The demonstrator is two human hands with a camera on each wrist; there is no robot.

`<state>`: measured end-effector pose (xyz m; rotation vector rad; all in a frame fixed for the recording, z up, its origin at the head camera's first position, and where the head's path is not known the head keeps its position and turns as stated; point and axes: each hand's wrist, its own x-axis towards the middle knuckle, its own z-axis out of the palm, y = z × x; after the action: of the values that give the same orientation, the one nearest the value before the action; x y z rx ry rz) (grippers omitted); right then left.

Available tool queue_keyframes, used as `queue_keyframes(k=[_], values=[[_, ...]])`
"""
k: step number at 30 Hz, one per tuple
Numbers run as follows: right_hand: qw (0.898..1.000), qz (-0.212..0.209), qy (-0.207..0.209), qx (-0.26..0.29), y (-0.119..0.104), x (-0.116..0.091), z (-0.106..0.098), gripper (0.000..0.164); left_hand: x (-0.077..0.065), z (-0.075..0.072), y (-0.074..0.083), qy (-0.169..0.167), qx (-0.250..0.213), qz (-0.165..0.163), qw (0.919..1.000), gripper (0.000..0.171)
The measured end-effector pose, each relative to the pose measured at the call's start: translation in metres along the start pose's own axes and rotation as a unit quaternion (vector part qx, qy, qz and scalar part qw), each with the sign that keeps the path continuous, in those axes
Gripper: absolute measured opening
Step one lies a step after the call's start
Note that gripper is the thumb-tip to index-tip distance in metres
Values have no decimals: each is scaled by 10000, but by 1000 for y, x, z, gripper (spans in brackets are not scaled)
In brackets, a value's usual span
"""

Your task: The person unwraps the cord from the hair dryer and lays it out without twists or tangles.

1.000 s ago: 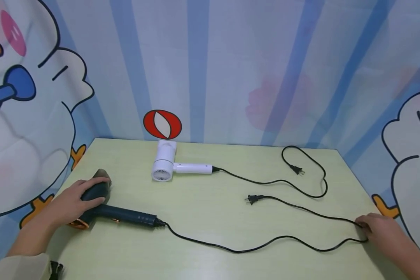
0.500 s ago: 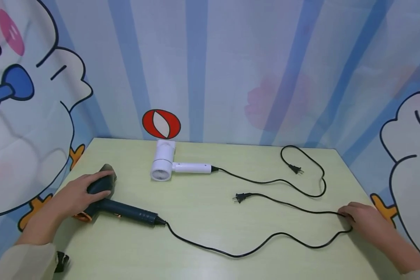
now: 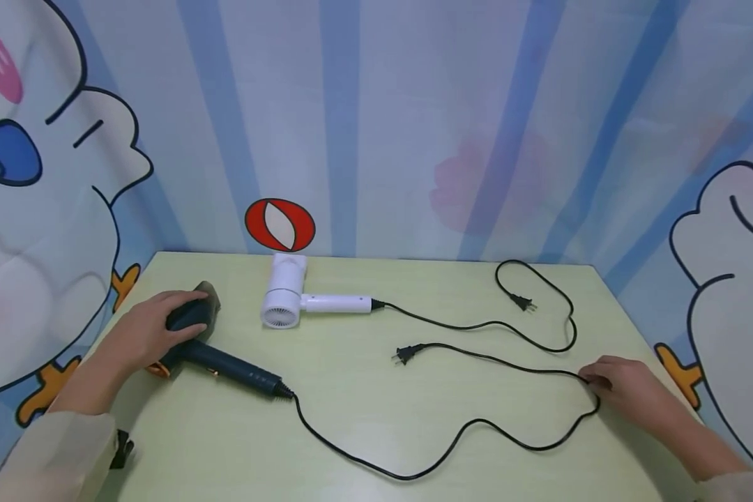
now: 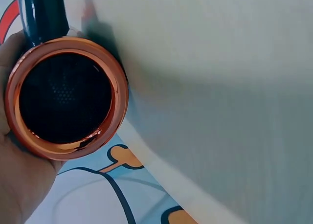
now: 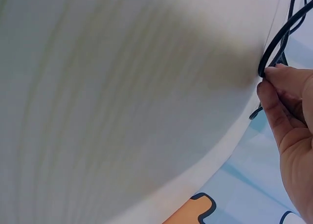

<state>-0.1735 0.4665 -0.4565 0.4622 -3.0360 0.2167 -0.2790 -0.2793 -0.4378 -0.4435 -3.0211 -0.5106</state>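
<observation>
My left hand (image 3: pixel 147 329) grips the head of a dark blue hair dryer (image 3: pixel 232 368), thumb on the near side and fingers over the top. The dryer's handle points right across the table. In the left wrist view its copper-coloured ring (image 4: pixel 120 97) surrounds a dark round opening. Over at the right, my right hand (image 3: pixel 634 394) pinches the dryer's black cord (image 3: pixel 408 477) between thumb and fingertips, at the bend where it doubles back. The cord's two-pin plug (image 3: pixel 408 353) lies mid-table, prongs to the left. In the right wrist view the pinched cord (image 5: pixel 276 40) shows at the fingertips.
A white hair dryer (image 3: pixel 282 293) lies at the back of the pale table (image 3: pixel 326 432). Its black cord (image 3: pixel 470 326) runs right and loops round to a plug (image 3: pixel 523 302). Behind the table hangs a striped blue cartoon curtain (image 3: pixel 389 125).
My right hand has moved left with the cord, and the plug has slid left too. My left hand has shifted the dark blue dryer slightly right and away from me.
</observation>
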Motion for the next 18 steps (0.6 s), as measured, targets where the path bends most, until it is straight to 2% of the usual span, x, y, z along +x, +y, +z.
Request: queue_keyframes(k=[7, 11, 15, 18], values=[[9996, 232, 64, 175, -11, 0, -3, 13, 8, 0, 4, 44, 156, -76, 9998, 64], [9988, 452, -41, 207, -23, -1, -9, 10, 10, 1, 6, 137, 279, -165, 9994, 65], [9976, 688, -33, 18, -50, -4, -22, 26, 11, -1, 16, 363, 433, -206, 9982, 68], [9976, 669, 132, -104, -79, -6, -32, 41, 8, -3, 34, 536, 592, -149, 9967, 68]])
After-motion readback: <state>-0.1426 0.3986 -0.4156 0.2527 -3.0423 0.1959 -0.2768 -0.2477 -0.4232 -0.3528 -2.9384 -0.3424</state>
